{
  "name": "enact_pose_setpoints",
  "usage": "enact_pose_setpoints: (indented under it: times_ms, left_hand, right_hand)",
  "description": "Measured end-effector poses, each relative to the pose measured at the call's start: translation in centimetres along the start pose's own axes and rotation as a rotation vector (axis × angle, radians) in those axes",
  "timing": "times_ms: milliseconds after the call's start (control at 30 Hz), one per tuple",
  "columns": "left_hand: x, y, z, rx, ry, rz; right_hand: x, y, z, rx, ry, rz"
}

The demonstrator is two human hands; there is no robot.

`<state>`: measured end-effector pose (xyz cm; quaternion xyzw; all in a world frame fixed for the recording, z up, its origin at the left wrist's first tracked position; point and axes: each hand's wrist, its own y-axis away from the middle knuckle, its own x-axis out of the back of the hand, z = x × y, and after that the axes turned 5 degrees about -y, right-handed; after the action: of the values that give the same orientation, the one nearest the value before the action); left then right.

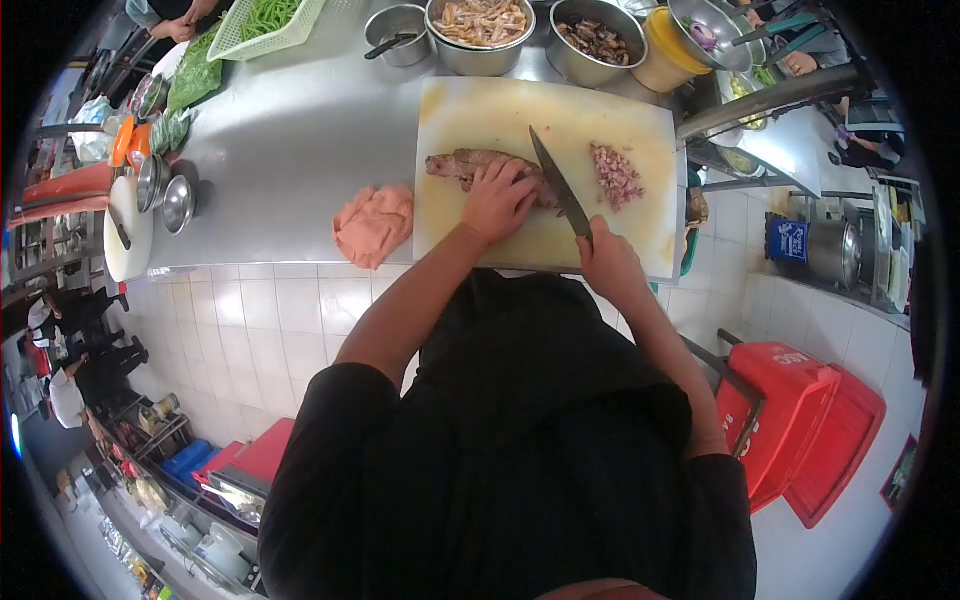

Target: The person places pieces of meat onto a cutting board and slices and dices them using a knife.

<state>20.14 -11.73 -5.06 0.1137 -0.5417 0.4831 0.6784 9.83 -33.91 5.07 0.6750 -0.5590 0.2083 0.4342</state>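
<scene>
Slanting knife [562,185] (tip forward-left)

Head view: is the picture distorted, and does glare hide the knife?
Head view: strong fisheye distortion, dark curved corners; head view: soft sheen on the metal table and reflections on the floor tiles, but the knife reads clearly, no glare hiding it.

Bright glare on steel table [270,150], warped edges

The meat [452,165] is brownish pink, the cloth [373,226] salmon.
</scene>
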Motion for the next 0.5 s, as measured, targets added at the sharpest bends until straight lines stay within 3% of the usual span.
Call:
enact_pose_setpoints:
  times_ms: [167, 333, 500]
  left_hand:
    - [-0.3, -0.2, -0.2, -0.001, -0.006, 0.015]
    - [-0.1, -0.5, -0.1, -0.006, 0.02, 0.013]
    - [0.0, -0.6, 0.0, -0.017, 0.04, 0.053]
  right_hand:
    - [2.1, -1.2, -1.6, -0.025, 0.052, -0.076]
    - [-3.8, -3.9, 0.7, -0.05, -0.001, 0.03]
    - [-2.0, -3.8, 0.1, -0.014, -0.011, 0.08]
